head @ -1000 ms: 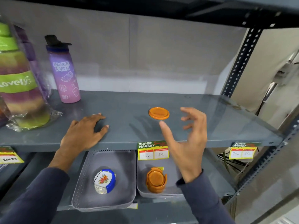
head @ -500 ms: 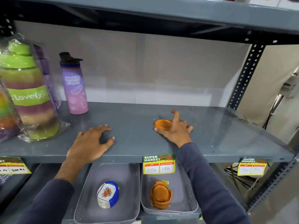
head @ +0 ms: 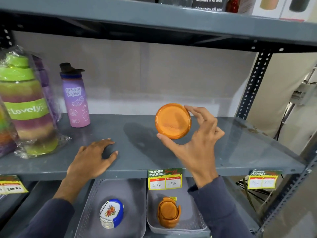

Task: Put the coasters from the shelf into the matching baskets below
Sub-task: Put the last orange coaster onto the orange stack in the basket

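Note:
My right hand (head: 197, 140) holds a round orange coaster (head: 172, 121) by its rim, lifted above the grey shelf (head: 240, 148) and tilted so its face shows. My left hand (head: 92, 158) lies flat on the shelf's front edge with its fingers spread. Below the shelf stand two grey baskets. The right basket (head: 192, 225) holds a stack of orange coasters (head: 169, 214) in a holder. The left basket (head: 130, 191) holds a stack of white and blue flowered coasters (head: 111, 213).
A pink and purple bottle (head: 75, 98) stands at the shelf's back left. A wrapped green and purple bottle (head: 25, 107) stands at the far left. Price tags (head: 165, 179) hang on the shelf's front edge. A perforated upright (head: 252, 86) rises on the right.
My right hand reached the orange coaster on the shelf, closed on it, then lifted it up and tilted it toward me. My left hand stayed flat on the shelf.

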The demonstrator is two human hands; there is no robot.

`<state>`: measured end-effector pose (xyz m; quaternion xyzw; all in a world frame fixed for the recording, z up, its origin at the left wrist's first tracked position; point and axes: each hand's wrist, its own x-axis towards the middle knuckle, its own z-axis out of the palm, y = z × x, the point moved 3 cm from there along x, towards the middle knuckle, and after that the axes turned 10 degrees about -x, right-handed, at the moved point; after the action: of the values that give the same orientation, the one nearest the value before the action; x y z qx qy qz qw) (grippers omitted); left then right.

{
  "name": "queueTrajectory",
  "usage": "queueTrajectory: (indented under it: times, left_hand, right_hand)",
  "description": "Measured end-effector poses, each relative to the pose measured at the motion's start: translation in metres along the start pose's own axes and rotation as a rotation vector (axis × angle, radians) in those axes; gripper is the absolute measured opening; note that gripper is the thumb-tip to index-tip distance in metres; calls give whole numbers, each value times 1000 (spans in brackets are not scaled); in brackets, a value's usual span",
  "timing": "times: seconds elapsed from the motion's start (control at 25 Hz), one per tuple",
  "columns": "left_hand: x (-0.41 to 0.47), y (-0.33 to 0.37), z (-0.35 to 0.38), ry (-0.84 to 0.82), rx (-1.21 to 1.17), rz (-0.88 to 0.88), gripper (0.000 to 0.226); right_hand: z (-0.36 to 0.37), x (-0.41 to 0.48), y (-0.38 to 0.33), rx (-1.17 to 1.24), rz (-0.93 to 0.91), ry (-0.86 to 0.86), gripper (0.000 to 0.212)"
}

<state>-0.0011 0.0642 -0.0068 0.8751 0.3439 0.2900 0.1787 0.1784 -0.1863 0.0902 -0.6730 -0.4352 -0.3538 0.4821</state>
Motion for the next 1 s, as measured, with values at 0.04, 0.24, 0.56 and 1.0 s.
queueTrajectory:
  times: [0.04,0.24,0.56,1.0]
  left_hand:
    - [0,0,0,3,0,2,49]
    - [0,-3,2,4,26,2,51]
    - [0,1,-2,-71,33,8,52]
    - [1,5,-3,-53,33,37,58]
  right_hand:
    - [-14,1,-11,29,-49,65,98]
    - [-56,6,-43,120,-170,186,90]
    - [-42,-60,-20,170,114,-117,89]
    - [19,-245,93,104,609,-612,86]
